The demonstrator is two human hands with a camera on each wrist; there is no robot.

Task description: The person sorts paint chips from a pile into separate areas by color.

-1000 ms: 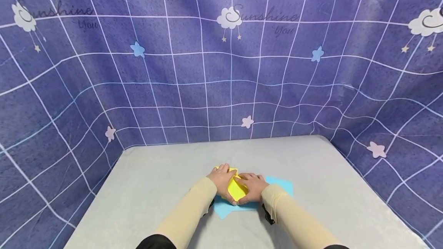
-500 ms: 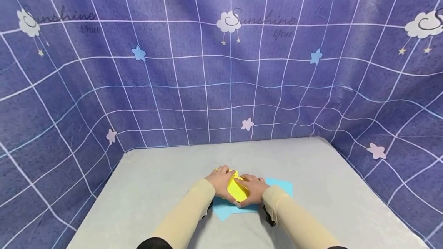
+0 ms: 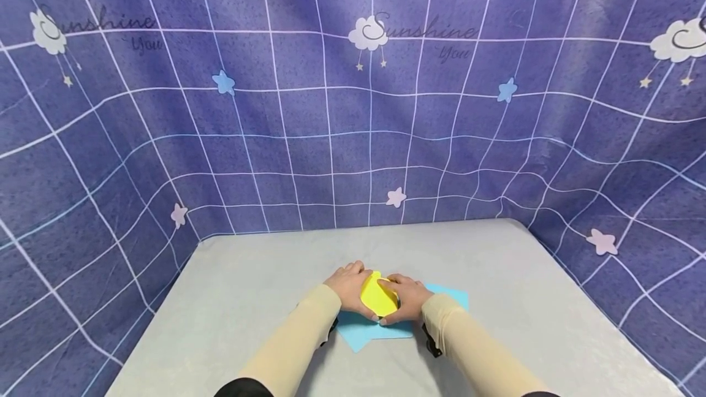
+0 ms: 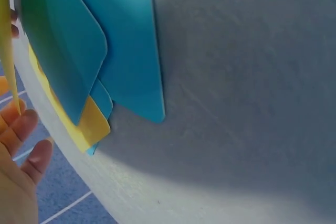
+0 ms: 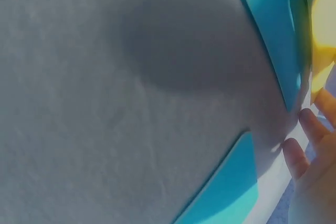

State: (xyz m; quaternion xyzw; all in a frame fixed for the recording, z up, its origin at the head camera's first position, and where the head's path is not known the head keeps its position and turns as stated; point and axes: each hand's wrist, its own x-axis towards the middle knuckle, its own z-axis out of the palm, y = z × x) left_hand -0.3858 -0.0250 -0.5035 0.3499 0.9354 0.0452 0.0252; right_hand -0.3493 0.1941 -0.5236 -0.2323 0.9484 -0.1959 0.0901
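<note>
1. The left hand (image 3: 349,288) curled round the left side of a yellow sheet (image 3: 379,297), its thumb along the near edge.
2. The right hand (image 3: 409,298) gripped the opposite side, fingertips over the top and thumb below; the two thumb tips nearly met at the near edge.
3. So the yellow sheet sat between both palms, above the table, in front of the person; how firmly it was pinched, I couldn't tell.
4. Beneath the hands lay light-blue sheets (image 3: 358,331), one corner pointing towards the person, another part showing beyond the right wrist.
5. From the left wrist, a yellow corner (image 4: 94,127) showed between overlapping blue pieces.
6. Beige sleeves (image 3: 292,342) covered both forearms, with black straps (image 3: 431,343) at the wrists.
7. All this was on a pale grey tabletop (image 3: 248,299), backed by a purple-blue gridded curtain (image 3: 309,158) with clouds and stars.
</note>
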